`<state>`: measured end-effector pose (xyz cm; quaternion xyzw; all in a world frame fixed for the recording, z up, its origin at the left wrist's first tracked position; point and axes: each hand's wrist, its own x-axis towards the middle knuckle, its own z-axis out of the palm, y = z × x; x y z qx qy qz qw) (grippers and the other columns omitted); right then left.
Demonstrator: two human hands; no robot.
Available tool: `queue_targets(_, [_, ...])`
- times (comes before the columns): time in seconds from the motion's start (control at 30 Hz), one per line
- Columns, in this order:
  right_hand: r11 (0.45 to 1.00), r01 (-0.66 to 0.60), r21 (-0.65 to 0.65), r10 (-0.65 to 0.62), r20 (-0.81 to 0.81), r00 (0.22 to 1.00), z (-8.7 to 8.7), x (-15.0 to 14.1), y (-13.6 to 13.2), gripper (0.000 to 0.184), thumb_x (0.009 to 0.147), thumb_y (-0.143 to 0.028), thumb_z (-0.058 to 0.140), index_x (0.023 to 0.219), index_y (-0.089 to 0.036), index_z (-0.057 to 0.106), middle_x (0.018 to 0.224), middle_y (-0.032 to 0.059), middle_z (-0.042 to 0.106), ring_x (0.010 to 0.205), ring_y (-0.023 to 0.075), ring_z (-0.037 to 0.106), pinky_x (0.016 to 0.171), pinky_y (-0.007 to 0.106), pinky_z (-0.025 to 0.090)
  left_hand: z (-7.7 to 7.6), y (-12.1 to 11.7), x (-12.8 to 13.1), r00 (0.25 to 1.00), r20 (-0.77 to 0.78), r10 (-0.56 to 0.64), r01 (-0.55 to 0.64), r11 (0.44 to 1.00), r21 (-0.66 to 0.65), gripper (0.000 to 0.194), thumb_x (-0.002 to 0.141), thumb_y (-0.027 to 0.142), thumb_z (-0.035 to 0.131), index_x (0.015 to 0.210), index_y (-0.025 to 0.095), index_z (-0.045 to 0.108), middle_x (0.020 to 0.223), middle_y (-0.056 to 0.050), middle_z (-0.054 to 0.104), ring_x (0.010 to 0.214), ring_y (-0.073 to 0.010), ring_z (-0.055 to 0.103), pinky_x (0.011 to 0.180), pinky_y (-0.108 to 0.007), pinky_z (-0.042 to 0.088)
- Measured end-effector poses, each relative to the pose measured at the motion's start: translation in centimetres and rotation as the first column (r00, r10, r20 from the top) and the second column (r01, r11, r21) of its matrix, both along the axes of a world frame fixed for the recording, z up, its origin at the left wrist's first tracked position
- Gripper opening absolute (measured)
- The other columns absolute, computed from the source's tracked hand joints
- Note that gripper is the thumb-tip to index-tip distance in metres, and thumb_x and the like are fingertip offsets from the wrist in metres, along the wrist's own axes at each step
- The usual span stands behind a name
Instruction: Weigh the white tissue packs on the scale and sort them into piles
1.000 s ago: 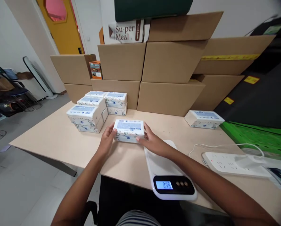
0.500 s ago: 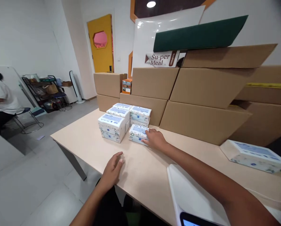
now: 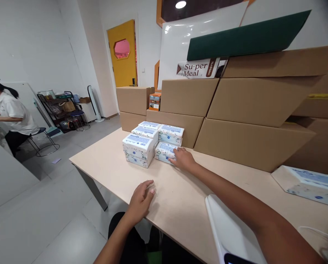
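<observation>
A white tissue pack [image 3: 164,151] with blue print lies on the table, and my right hand [image 3: 183,160] grips it by its right end. The pack sits close against the other tissue packs: a two-high front stack [image 3: 138,148] at its left and another stack [image 3: 171,135] behind it. Partly hidden between these and the back are more packs [image 3: 146,131]. My left hand [image 3: 142,201] rests at the table's near edge, fingers loosely apart and holding nothing.
Cardboard boxes [image 3: 186,97] line the table's back. At the right lie one more tissue pack [image 3: 315,185] and a white device [image 3: 232,227] with a dark screen, under my right forearm. A person [image 3: 14,110] sits far left. The table [image 3: 98,148] ends at the left.
My right hand has pushed the tissue pack back and left, closing the gap to the stacks. The view has shifted left; my left hand stays near the table edge.
</observation>
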<state>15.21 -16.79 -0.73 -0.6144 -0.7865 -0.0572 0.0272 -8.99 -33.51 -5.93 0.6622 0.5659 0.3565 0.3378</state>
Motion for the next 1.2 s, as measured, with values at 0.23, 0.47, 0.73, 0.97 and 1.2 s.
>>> queue_targets(0.23, [1.000,0.006,0.004,-0.006,-0.035,0.999,-0.5,-0.6,0.5,0.052,0.106,-0.049,0.053,0.139,-0.010,0.060,0.145,0.0246,0.063,0.138,0.0349,0.056,0.098,0.037,0.052,-0.3,0.1,0.1,1.000,-0.001,-0.004,0.004,1.000,0.007,0.052,0.102,0.052,0.050,0.143,0.023,0.064,0.153,-0.013,0.065,0.148,-0.0315,0.056,0.129,-0.054,0.039])
queue_targets(0.47, [1.000,0.005,-0.005,-0.005,-0.064,0.998,-0.8,-0.4,0.9,0.053,0.106,-0.053,0.052,0.139,-0.013,0.059,0.146,0.0225,0.061,0.139,0.0358,0.053,0.096,0.038,0.053,-0.6,0.2,0.2,1.000,-0.015,0.010,-0.010,1.000,0.021,0.052,0.102,0.050,0.049,0.142,0.021,0.064,0.150,-0.013,0.067,0.143,-0.0298,0.059,0.125,-0.052,0.043])
queue_targets(0.73, [1.000,0.011,0.000,-0.011,-0.145,0.989,-0.8,-0.8,1.4,0.050,0.103,-0.051,0.060,0.139,-0.016,0.060,0.146,0.0214,0.061,0.140,0.0358,0.052,0.098,0.039,0.054,-1.4,0.5,0.1,0.992,-0.129,0.009,0.002,0.996,0.088,0.054,0.103,0.048,0.045,0.143,0.017,0.063,0.148,-0.016,0.068,0.143,-0.0314,0.060,0.127,-0.059,0.040])
queue_targets(0.97, [1.000,0.014,-0.010,-0.016,-0.133,0.991,-0.3,-0.9,1.4,0.050,0.105,-0.053,0.058,0.140,-0.017,0.059,0.148,0.0205,0.060,0.142,0.0350,0.050,0.100,0.038,0.054,-1.4,0.6,0.4,0.982,-0.191,0.003,0.022,0.992,0.127,0.053,0.103,0.049,0.045,0.141,0.018,0.064,0.148,-0.016,0.069,0.144,-0.0341,0.060,0.131,-0.065,0.032])
queue_targets(1.2, [1.000,0.016,-0.013,-0.017,-0.117,0.993,-0.6,-0.7,1.4,0.050,0.105,-0.052,0.057,0.141,-0.017,0.057,0.149,0.0208,0.058,0.142,0.0349,0.050,0.100,0.038,0.054,-1.1,0.4,0.5,0.975,-0.223,0.003,0.026,0.992,0.125,0.052,0.104,0.047,0.044,0.142,0.017,0.064,0.147,-0.016,0.070,0.143,-0.0338,0.062,0.131,-0.066,0.034])
